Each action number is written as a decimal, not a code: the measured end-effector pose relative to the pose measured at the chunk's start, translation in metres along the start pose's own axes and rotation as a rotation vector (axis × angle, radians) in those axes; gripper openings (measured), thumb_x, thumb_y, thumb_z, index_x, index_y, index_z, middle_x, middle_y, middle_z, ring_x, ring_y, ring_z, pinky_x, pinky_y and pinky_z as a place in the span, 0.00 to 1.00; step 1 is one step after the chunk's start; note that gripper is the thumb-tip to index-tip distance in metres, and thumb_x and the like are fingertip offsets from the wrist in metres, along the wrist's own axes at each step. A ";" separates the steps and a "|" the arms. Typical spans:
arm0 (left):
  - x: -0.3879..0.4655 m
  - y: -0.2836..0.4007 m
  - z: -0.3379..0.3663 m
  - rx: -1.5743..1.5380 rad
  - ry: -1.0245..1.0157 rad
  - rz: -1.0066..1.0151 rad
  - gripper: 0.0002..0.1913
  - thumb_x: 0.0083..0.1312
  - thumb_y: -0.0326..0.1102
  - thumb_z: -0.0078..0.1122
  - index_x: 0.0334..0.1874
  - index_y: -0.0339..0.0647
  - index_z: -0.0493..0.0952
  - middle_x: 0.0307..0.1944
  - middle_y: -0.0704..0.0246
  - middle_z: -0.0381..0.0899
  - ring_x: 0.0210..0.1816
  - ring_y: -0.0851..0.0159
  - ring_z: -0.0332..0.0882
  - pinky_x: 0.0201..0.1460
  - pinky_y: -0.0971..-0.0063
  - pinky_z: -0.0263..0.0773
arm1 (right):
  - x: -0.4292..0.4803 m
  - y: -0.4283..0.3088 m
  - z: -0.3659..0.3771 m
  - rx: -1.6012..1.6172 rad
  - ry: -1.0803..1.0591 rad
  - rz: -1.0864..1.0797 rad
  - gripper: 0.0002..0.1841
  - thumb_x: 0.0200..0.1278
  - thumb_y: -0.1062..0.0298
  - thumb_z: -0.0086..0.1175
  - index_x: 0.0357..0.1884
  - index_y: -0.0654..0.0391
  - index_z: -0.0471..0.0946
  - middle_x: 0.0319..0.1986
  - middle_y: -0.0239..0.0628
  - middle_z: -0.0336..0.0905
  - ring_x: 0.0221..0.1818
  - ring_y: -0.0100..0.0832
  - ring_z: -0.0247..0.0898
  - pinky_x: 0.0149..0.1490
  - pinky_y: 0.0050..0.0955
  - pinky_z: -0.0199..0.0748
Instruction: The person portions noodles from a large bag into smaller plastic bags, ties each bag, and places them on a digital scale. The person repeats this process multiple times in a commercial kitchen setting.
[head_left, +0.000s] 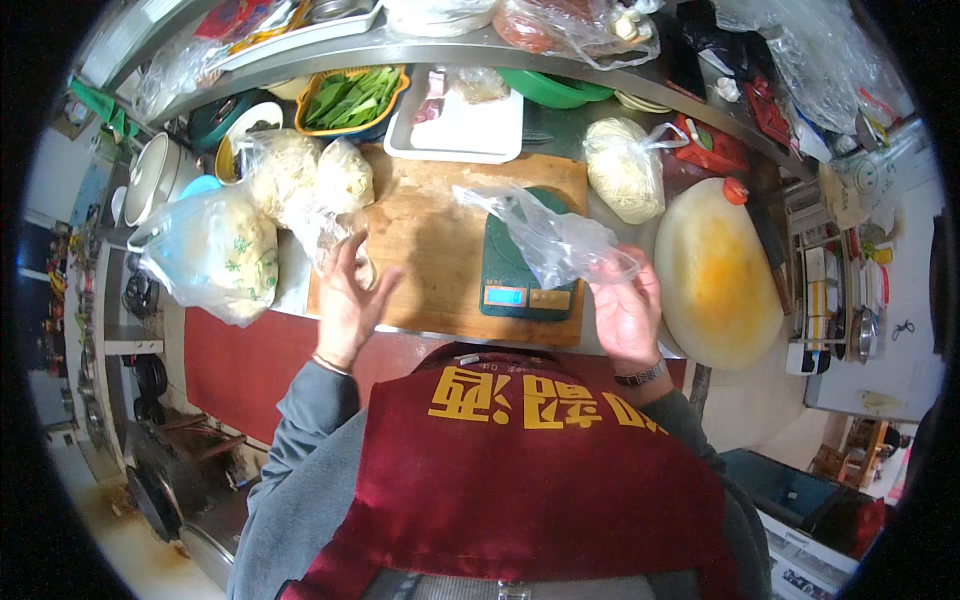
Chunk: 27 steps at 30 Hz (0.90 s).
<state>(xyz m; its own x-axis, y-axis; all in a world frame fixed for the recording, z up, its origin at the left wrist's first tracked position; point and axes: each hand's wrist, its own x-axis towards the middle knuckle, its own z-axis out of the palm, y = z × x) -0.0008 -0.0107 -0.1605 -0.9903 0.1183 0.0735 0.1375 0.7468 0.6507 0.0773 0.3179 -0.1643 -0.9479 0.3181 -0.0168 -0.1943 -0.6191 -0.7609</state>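
My right hand (628, 304) holds a clear plastic bag (551, 232) by its edge, over a green digital kitchen scale (493, 259) with a lit display. My left hand (351, 296) is raised with thumb and fingers spread, beside a small clear bag (330, 232) at the left edge of the wooden board (427, 225); no grip on that bag shows. Just beyond are bags of pale noodles (285, 169). A larger tied bag (225, 255) lies to the left. Another bag of noodles (624, 169) stands right of the board.
A white tray (469, 135) with some meat and a yellow basket of green leaves (349, 97) stand behind the board. A round pale cutting board (716, 285) with a dark-bladed knife (765, 244) at its edge lies to the right. A metal shelf (450, 49) crosses above.
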 end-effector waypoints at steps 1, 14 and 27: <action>-0.003 0.037 -0.001 -0.291 -0.006 -0.045 0.37 0.61 0.39 0.70 0.70 0.34 0.64 0.61 0.55 0.73 0.59 0.56 0.74 0.54 0.66 0.75 | -0.001 0.006 0.002 -0.006 -0.044 0.015 0.10 0.67 0.76 0.57 0.49 0.59 0.76 0.42 0.37 0.79 0.43 0.30 0.76 0.53 0.30 0.76; -0.019 0.097 0.030 -1.266 0.061 -0.449 0.19 0.63 0.25 0.59 0.57 0.39 0.71 0.41 0.69 0.76 0.44 0.70 0.77 0.41 0.76 0.74 | -0.021 0.039 -0.018 -0.313 -0.454 0.134 0.08 0.63 0.82 0.53 0.43 0.60 0.74 0.58 0.41 0.70 0.61 0.33 0.68 0.66 0.34 0.66; -0.007 0.135 0.081 -0.995 -0.754 0.297 0.08 0.65 0.20 0.63 0.45 0.32 0.79 0.36 0.67 0.83 0.35 0.73 0.80 0.39 0.78 0.78 | -0.049 0.009 -0.035 -0.673 -0.084 -0.019 0.17 0.67 0.66 0.59 0.55 0.59 0.74 0.50 0.39 0.76 0.56 0.35 0.73 0.57 0.43 0.77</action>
<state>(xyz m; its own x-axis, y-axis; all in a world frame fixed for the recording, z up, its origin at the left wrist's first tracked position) 0.0260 0.1422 -0.1349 -0.6223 0.7787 0.0803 -0.0489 -0.1410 0.9888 0.1314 0.3221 -0.1928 -0.9675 0.2512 0.0305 -0.0375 -0.0233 -0.9990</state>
